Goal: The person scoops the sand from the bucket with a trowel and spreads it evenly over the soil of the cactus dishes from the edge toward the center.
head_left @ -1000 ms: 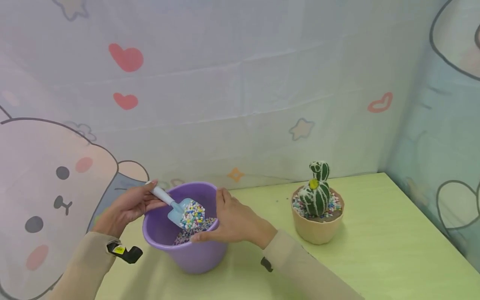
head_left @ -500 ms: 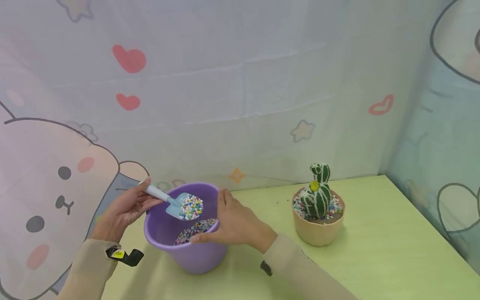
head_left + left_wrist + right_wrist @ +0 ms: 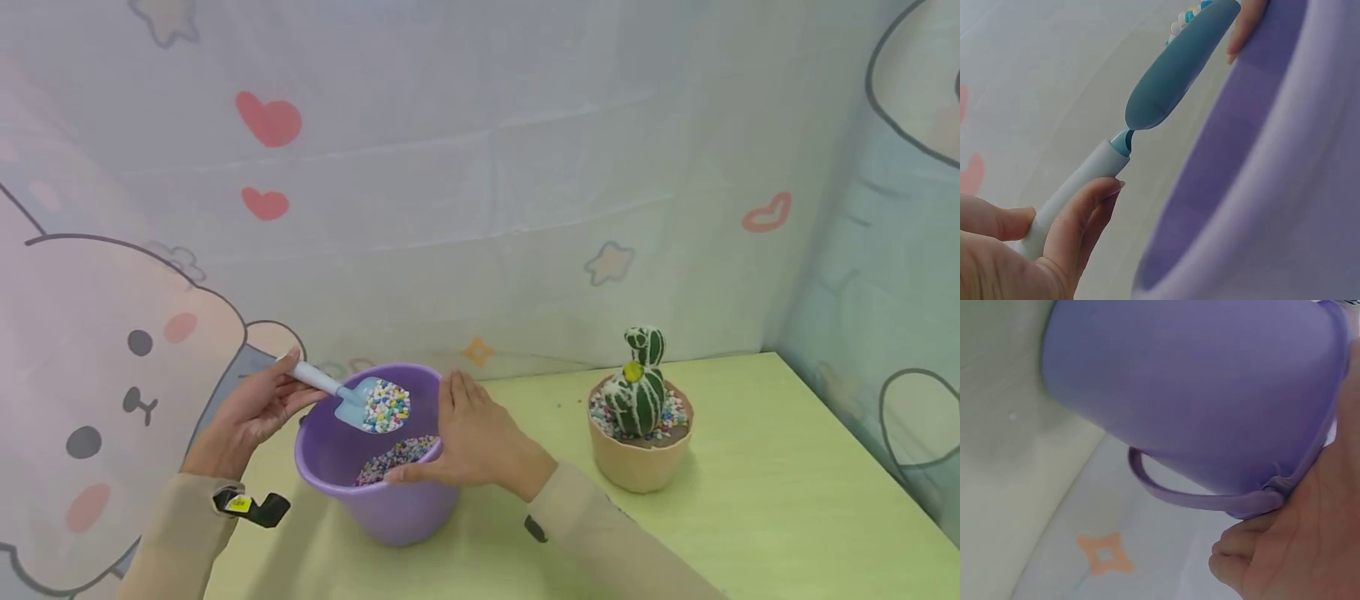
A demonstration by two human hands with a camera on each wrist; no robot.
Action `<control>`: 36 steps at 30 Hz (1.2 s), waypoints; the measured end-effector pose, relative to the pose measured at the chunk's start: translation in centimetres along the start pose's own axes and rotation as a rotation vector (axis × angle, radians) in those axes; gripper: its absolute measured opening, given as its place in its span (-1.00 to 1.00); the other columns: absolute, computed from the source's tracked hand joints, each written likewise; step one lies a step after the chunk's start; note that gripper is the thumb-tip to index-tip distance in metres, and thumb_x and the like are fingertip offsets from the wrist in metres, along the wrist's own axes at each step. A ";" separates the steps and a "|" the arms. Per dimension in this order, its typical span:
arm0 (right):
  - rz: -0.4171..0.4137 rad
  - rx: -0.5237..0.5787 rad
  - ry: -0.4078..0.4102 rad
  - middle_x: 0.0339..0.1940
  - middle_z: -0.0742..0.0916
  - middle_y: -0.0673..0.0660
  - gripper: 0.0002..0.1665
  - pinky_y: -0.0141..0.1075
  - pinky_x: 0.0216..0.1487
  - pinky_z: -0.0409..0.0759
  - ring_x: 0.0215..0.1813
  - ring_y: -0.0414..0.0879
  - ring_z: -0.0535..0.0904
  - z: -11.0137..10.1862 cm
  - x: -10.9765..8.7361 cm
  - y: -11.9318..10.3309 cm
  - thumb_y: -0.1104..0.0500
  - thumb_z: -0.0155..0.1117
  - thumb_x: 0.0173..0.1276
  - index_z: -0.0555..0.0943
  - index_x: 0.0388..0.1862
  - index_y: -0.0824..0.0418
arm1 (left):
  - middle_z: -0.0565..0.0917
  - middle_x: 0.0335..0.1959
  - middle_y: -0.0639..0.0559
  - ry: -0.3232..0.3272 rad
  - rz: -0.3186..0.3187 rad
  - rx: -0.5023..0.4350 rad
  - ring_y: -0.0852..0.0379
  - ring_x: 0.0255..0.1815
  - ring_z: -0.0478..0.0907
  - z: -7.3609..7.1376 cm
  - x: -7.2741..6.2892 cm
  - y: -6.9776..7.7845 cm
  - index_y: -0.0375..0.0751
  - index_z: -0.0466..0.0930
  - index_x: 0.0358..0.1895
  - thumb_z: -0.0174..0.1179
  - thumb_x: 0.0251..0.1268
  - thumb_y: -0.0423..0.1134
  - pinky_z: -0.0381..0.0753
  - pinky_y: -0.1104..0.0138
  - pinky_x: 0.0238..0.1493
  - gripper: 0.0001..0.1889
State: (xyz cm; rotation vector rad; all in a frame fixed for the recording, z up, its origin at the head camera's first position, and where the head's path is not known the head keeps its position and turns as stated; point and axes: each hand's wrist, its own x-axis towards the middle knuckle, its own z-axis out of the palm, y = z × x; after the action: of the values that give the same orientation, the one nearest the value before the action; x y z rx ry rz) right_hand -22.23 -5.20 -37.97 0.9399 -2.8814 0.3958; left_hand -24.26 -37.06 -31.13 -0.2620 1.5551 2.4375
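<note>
A small toy shovel [image 3: 351, 406], with a light blue blade and white handle, lies tilted above the mouth of a purple bucket [image 3: 401, 518]. Colourful beads [image 3: 388, 407] heap on its blade. My left hand [image 3: 251, 418] pinches the handle [image 3: 1075, 190] between thumb and fingers; the left wrist view shows the blade's underside. More beads [image 3: 393, 458] cover part of the bucket's inside. At the bucket's right side, my right hand [image 3: 483, 440] holds the rim, thumb across the front edge, fingers toward the back. A purple loop handle [image 3: 1204, 501] hangs beside that hand.
To the right, a peach pot [image 3: 641, 468] holds a green-and-white stuffed cactus [image 3: 637, 404] among beads and brown filling. Both containers stand on a pale green table [image 3: 780, 467]. A printed curtain [image 3: 525, 183] rises behind it. Tiny specks lie left of the pot.
The loaded shovel has risen out of the bucket and levelled over its mouth. My right hand stays on the rim. The head view has shifted slightly.
</note>
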 end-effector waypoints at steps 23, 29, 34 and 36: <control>0.073 0.011 -0.028 0.51 0.56 0.27 0.46 -0.09 -0.03 0.86 0.31 0.16 0.68 -5.6 -6.0 4.2 -0.79 0.23 0.03 0.41 0.52 0.34 | 0.68 -0.12 -0.27 -0.029 -0.015 -0.025 -0.15 -0.15 0.82 6.1 2.0 -0.4 -0.13 0.36 0.21 -0.02 0.69 -0.11 0.78 0.11 0.25 -0.75; 0.080 0.077 0.135 0.18 0.78 0.01 -0.04 -0.11 -0.08 0.81 0.03 -0.03 0.78 -8.5 -9.6 6.1 -0.59 0.23 0.33 0.56 0.38 0.09 | 0.57 0.11 -0.39 -0.044 -0.038 -0.045 -0.32 0.65 0.18 7.7 2.8 -0.7 -0.21 0.31 0.23 -0.07 0.71 -0.09 0.41 0.08 0.50 -0.70; 0.108 0.107 0.257 -0.03 0.83 -0.04 -0.21 -0.11 -0.07 0.81 -0.08 -0.16 0.77 -10.6 -12.0 8.1 -0.45 0.26 0.43 0.62 0.35 0.07 | 0.42 0.25 -0.43 -0.063 -0.036 -0.002 -0.32 0.71 0.00 9.2 3.6 -1.2 -0.20 0.30 0.23 -0.13 0.73 -0.10 0.36 0.09 0.53 -0.72; 0.122 0.103 0.303 -0.09 0.84 -0.02 -0.27 -0.07 -0.07 0.82 -0.16 -0.15 0.77 -11.2 -12.7 9.0 -0.37 0.32 0.44 0.66 0.30 0.13 | 0.37 0.32 -0.43 -0.066 -0.028 0.026 -0.32 0.70 0.03 9.8 4.0 -1.5 -0.19 0.30 0.23 -0.14 0.74 -0.09 0.41 0.10 0.50 -0.72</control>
State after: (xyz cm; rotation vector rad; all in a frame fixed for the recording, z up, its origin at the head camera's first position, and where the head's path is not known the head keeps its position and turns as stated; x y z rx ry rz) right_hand -17.28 11.98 -31.14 0.6520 -2.6669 0.6412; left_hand -27.83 -27.14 -29.37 -0.1956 1.5442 2.3784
